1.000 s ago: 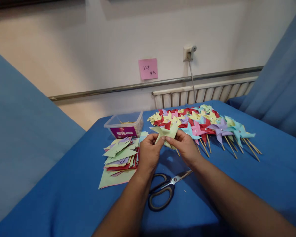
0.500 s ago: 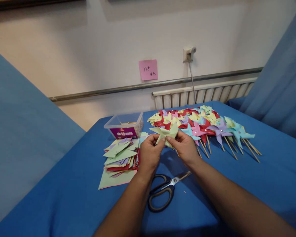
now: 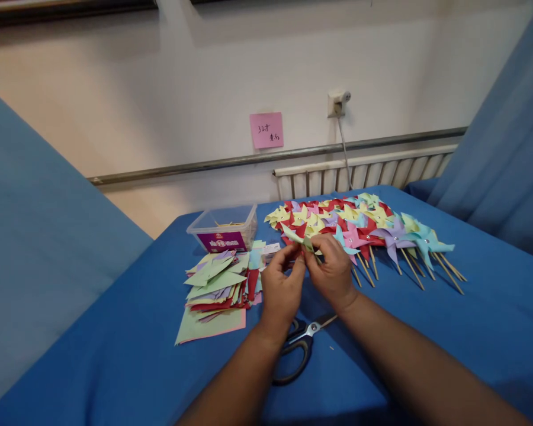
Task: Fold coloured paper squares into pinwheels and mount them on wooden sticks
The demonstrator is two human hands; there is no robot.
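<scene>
A pale green paper pinwheel (image 3: pixel 294 235) is held in front of me, seen nearly edge-on above my fingers. My left hand (image 3: pixel 283 283) is closed with its fingertips pinching near the pinwheel's middle. From the other side my right hand (image 3: pixel 331 269) also grips it, fingers curled and meeting the left fingertips. The hands hide most of the pinwheel's centre and any stick behind it. Below them, scissors (image 3: pixel 302 349) with dark handles lie partly open on the blue cloth, one handle partly covered by my left forearm.
Several finished pinwheels (image 3: pixel 353 234) on sticks lie in rows at the back right. A stack of coloured paper pieces (image 3: pixel 220 284) is at the left, before a clear plastic box (image 3: pixel 224 228) holding sticks. A small white-labelled box (image 3: pixel 270 249) sits beside the stack. Blue cloth (image 3: pixel 128 331) covers the table.
The pale green pinwheel has tilted from facing me to nearly edge-on. Both hands have turned and come closer together. More of the paper pieces and the small white-labelled box now shows.
</scene>
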